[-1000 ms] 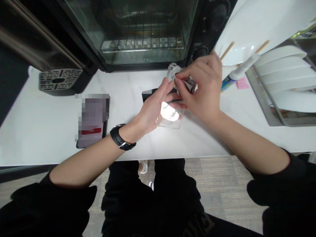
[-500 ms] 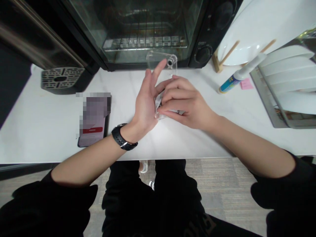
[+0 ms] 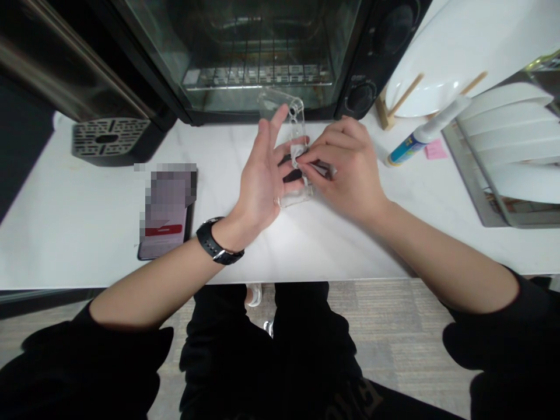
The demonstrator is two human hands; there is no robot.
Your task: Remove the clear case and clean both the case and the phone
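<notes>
My left hand (image 3: 261, 181), with a black watch on its wrist, holds a clear phone case (image 3: 297, 127) from the side and beneath. Its fingers show through the case, and a round camera opening lies near the top. Dark patches show in the middle of the case. My right hand (image 3: 352, 166) pinches a small white crumpled piece (image 3: 298, 154) with thumb and fingertips over the case. More of this thin, whitish material shows under the right palm. I cannot tell whether it is tissue or film.
A phone (image 3: 168, 213) with its screen lit lies on the white counter (image 3: 271, 251) at left. Behind stand a toaster oven (image 3: 262, 99) and a machine with a drip tray (image 3: 109, 140). To the right are a glue bottle (image 3: 409, 147), a pink note (image 3: 436, 149) and a plate rack (image 3: 475, 192).
My right hand has moved up and a little right, its fingers now in a pinch, uncovering more of the phone case. The case's top has shifted slightly left in my left hand.
</notes>
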